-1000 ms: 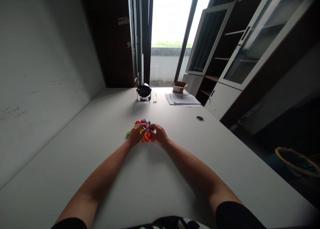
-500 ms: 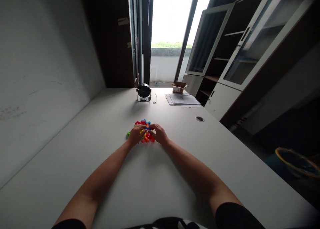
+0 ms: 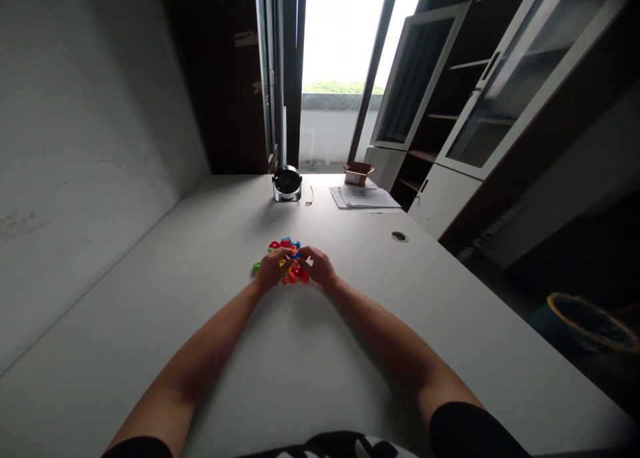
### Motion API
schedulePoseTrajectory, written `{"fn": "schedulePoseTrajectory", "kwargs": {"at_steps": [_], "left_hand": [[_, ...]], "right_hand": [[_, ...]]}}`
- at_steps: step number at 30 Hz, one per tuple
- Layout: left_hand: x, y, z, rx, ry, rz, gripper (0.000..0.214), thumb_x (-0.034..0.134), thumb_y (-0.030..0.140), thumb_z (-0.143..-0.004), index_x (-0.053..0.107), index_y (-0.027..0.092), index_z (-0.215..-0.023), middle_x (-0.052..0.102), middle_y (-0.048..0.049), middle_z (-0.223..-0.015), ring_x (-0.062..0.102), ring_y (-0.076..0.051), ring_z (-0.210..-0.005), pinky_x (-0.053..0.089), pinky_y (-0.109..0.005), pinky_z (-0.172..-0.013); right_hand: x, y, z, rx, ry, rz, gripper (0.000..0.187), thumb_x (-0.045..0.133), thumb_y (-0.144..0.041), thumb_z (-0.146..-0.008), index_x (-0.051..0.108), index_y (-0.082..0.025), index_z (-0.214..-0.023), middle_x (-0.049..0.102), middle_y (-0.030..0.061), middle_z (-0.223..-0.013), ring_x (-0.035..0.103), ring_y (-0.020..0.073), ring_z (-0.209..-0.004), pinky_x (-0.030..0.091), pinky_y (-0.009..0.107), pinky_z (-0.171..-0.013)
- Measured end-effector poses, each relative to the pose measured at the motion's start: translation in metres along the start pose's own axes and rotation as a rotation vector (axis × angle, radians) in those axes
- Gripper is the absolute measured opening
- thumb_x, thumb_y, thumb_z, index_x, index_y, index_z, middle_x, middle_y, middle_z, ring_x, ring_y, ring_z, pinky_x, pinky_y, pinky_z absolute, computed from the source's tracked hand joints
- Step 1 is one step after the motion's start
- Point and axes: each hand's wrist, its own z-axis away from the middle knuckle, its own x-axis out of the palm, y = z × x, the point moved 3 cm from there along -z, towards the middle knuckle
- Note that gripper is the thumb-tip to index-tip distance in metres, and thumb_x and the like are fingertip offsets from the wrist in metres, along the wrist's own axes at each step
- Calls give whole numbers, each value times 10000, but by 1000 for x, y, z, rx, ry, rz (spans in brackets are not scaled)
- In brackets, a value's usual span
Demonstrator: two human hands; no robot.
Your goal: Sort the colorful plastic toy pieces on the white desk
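A white wall [image 3: 90, 145] is running along the left edge of the tabletop [image 3: 200, 358]. Near the middle of the tabletop, a green plastic piece [image 3: 257, 267] is lying just beside the left hand [image 3: 273, 270], which is curving over a small heap of red, orange, yellow and blue plastic pieces [image 3: 293, 261]. The right hand [image 3: 317, 267] is touching the heap from the other side. Both grips are partly closed, but I cannot tell whether either is gripping a piece. Along the far edge, a round black desk fan [image 3: 287, 183] is standing beside a thin cable [image 3: 310, 195]. A small cardboard box [image 3: 359, 174] is sitting just behind a stack of papers [image 3: 363, 199]. Nearer the right edge, a cable grommet [image 3: 399, 237] is set into the tabletop, while a glass-fronted cabinet [image 3: 440, 111] is standing beyond it and a yellow-rimmed basket [image 3: 593, 323] is sitting low down on the far right.
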Motion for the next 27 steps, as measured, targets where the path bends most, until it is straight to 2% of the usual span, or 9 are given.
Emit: {"fn": "schedulePoseTrajectory", "kwargs": {"at_steps": [5,11,16,22,27], "left_hand": [[-2,2,0,2,3,6,193,609,280,-943,661,225,-1120,725,-58,-1025,691,-197,-871,538,-347,-822],[0,-3,0,-22,-16,29,231,540,303,-980,666,225,-1158,726,-79,-1129,689,-232,-1013,536,-373,-877],[0,-4,0,-46,-25,26,283,575,305,-958,651,216,-1216,737,-81,-1061,697,-228,-937,541,-367,-843],[-2,-1,-1,-50,-34,31,293,601,301,-940,647,228,-1220,733,-59,-981,702,-215,-892,540,-344,-806],[-3,1,0,-62,-3,23,249,608,306,-943,637,253,-1185,737,-33,-941,703,-195,-847,529,-307,-765]], "right_hand": [[-1,-3,-1,-20,25,-15,163,639,-320,-932,650,-226,-1065,682,46,-918,627,184,-824,516,327,-776],[-2,-7,-2,-23,18,-23,158,628,-290,-930,643,-230,-1075,665,50,-946,622,186,-844,519,324,-777],[-1,-7,-2,-44,-4,-29,125,589,-204,-923,635,-228,-1037,646,61,-1006,617,188,-887,520,318,-806],[1,-7,-2,-57,-2,-28,107,581,-189,-914,636,-227,-998,647,64,-1022,625,191,-915,529,319,-813],[3,-6,-1,-47,-3,-58,150,574,-207,-927,633,-233,-1061,677,58,-1038,654,184,-897,545,323,-811]]}}
